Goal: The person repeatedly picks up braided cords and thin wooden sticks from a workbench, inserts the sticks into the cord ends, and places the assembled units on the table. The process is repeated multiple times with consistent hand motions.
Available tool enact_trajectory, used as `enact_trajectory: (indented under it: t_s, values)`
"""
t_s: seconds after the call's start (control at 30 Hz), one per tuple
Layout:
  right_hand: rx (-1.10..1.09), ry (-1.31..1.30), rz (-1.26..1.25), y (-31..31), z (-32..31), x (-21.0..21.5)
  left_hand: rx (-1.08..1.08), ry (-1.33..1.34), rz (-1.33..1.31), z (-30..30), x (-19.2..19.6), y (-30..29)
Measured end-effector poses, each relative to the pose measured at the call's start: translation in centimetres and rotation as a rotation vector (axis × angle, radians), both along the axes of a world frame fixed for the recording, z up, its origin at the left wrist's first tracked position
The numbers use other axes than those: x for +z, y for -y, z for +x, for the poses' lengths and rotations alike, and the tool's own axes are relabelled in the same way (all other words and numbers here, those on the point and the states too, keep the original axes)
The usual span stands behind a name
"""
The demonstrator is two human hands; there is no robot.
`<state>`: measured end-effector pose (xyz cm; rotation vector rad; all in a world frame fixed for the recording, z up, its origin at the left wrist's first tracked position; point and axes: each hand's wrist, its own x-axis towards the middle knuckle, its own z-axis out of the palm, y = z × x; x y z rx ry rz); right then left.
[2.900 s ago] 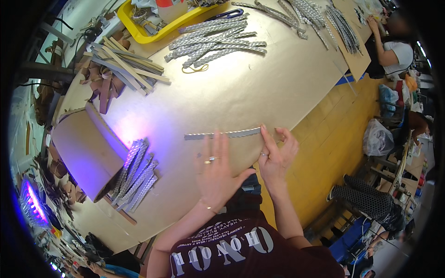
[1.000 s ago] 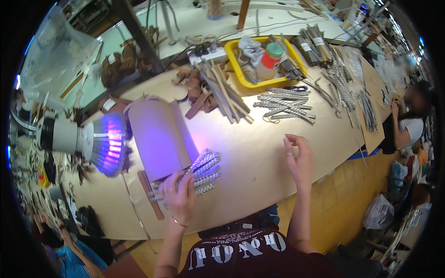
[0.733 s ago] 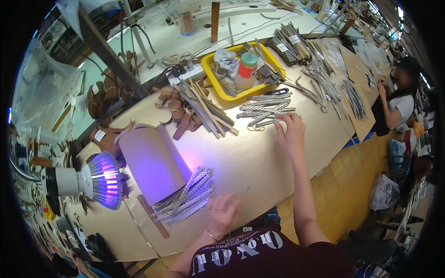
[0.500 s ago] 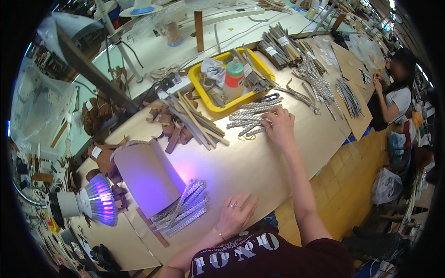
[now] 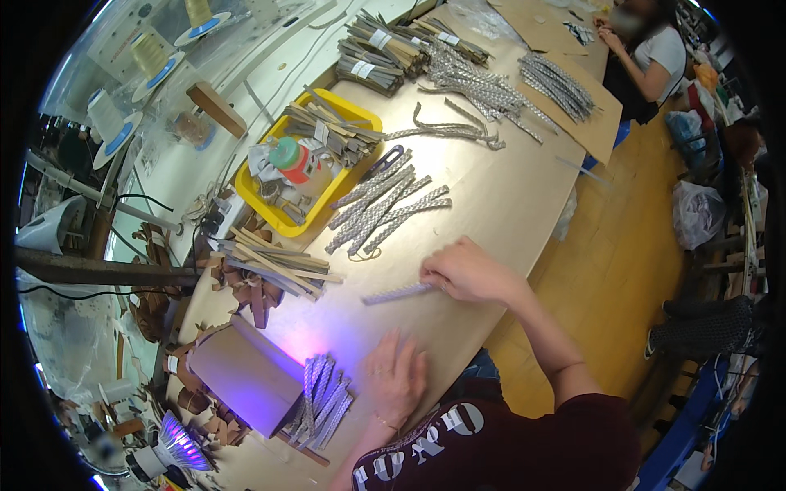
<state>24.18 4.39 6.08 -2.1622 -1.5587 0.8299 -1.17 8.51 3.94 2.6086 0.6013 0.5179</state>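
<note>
A cluttered workshop table [image 5: 524, 204] is shown. Near its front edge, a silver braided strip [image 5: 399, 293] is pinched at one end by the right hand [image 5: 463, 272]. The left hand [image 5: 395, 378] is laid flat, fingers spread, holding nothing.

My right hand [image 5: 463, 272] pinches a braided strip [image 5: 399, 292] on the table [image 5: 508, 188]; my left hand [image 5: 395, 379] lies flat beside it.

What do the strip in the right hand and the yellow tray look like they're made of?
Strip in the right hand: likely woven or braided fabric or leather, silvery-grey; patterned texture, matte. Yellow tray: probably moulded plastic; uniform bright colour, smooth glossy rim.
</note>
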Motion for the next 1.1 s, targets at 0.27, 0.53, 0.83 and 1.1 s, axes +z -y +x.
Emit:
enact_trajectory:
  t_s: [0.27, 0.53, 0.83, 1.1]
  values:
    - [-0.501, 0.209, 0.312, 9.2, 7.6, 0.2, -0.031, -0.467, -0.055, 4.2, -2.8, 1.4]
    - [-0.905, 0.801, 0.067, 18.5, 28.6, -6.8, 0.005, -0.307, -0.071, 3.4, -4.1, 2.0]
    - [-0.905, 0.555, -0.162, 18.6, 30.1, -5.9, -0.086, -0.273, -0.041, 4.7, -4.2, 1.3]
    - [-0.782, 0.153, 0.184, 19.9, 29.9, -7.6, 0.056, -0.378, -0.126, 2.4, -3.8, 0.0]
